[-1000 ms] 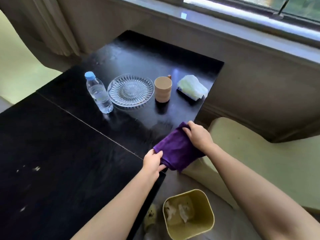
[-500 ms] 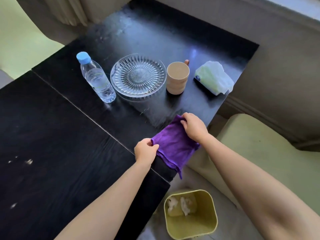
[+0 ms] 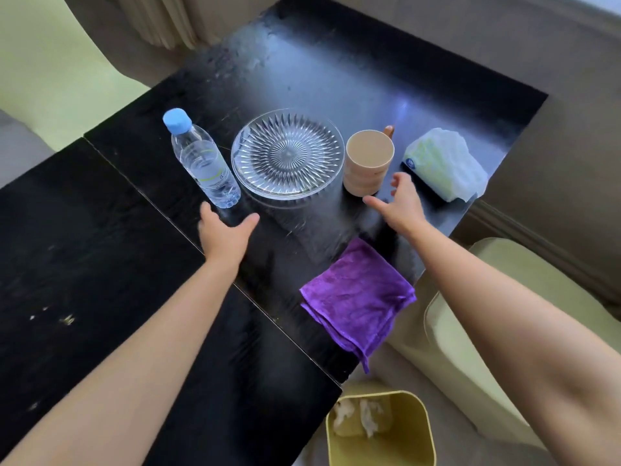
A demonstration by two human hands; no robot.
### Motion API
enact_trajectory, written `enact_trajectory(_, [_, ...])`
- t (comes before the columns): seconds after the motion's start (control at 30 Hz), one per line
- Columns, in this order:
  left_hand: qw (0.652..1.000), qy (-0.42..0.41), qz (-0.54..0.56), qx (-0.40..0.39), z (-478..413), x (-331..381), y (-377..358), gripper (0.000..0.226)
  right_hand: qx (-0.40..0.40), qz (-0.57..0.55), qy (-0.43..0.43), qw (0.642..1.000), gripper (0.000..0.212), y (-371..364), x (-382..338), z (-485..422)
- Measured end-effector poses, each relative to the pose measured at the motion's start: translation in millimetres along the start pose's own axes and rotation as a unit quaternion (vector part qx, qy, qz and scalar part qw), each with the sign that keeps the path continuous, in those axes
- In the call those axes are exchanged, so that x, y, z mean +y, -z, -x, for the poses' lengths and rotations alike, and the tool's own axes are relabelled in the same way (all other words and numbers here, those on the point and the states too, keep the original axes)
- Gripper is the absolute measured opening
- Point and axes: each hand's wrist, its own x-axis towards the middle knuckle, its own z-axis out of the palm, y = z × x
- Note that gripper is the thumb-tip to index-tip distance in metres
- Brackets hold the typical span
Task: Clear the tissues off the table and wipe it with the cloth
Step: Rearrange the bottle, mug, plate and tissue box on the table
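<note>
Both hands are spread wide and hold nothing. The left hand (image 3: 225, 233) reaches over the black counter (image 3: 100, 264), fingers splayed and thumb out to the right, just short of the base of the water bottle (image 3: 201, 163); whether its fingertips touch the bottle cannot be told. The right hand (image 3: 400, 203) is stretched out with fingers apart, just beside the tan cup (image 3: 368, 163), with the thumb pointing left below the cup's base; contact is not clear.

The purple cloth (image 3: 358, 299) lies folded at the counter's near right edge, between the two forearms, with one corner hanging off over the edge. No hand touches it.

Across the far half of the counter stand the bottle, a clear ribbed glass plate (image 3: 287, 154), the cup and a tissue pack (image 3: 443, 163), in a row from left to right. The plate sits between bottle and cup, close to both.

On the floor below the counter's corner is a yellow bin (image 3: 416, 442) with crumpled tissues (image 3: 356, 418) inside.
</note>
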Motion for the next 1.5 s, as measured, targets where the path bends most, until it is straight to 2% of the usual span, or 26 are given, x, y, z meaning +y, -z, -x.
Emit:
enact_trajectory(0.1, [0.998,-0.031,0.032,0.049,-36.2,19.6,18.6,0.115,0.007,-0.026,0.007,1.000,0.092,-0.8,-9.1,-20.4])
enact_trajectory(0.2, [0.994,-0.076,0.077,0.034,-61.1,29.8,28.4,0.117,0.005,-0.146,0.010,0.989,0.086,-9.6,-14.9,-30.3])
enact_trajectory(0.3, [0.986,-0.108,0.126,-0.014,-72.2,29.3,27.7,0.104,0.013,-0.205,0.010,0.979,0.086,-21.0,-16.6,-34.7])
enact_trajectory(0.43, [0.986,-0.095,0.134,0.006,-80.0,29.9,27.1,0.074,0.051,-0.208,0.014,0.977,0.081,-28.0,-18.0,-32.6])
enact_trajectory(0.63, [0.989,-0.092,0.106,0.034,-68.0,28.2,34.3,0.068,0.070,-0.163,0.064,0.982,0.074,-32.5,-27.7,-11.9])
enact_trajectory(0.8, [0.989,-0.089,0.114,0.038,-42.4,19.9,51.7,0.068,0.042,-0.167,0.116,0.978,0.073,-38.1,-43.3,12.4])
enact_trajectory(1.03, [0.984,-0.073,0.138,0.091,0.9,-7.6,114.2,0.066,-0.003,-0.190,0.171,0.967,0.074,-75.0,-79.4,62.0])
enact_trajectory(1.27, [0.974,-0.041,0.128,0.180,41.0,-71.3,202.3,0.066,-0.106,-0.204,0.222,0.948,0.068,-147.9,-120.3,125.7])
enact_trajectory(1.5, [0.954,0.026,0.131,0.270,71.5,-141.9,275.3,0.065,-0.214,-0.242,0.291,0.900,0.049,-225.1,-158.5,206.8])
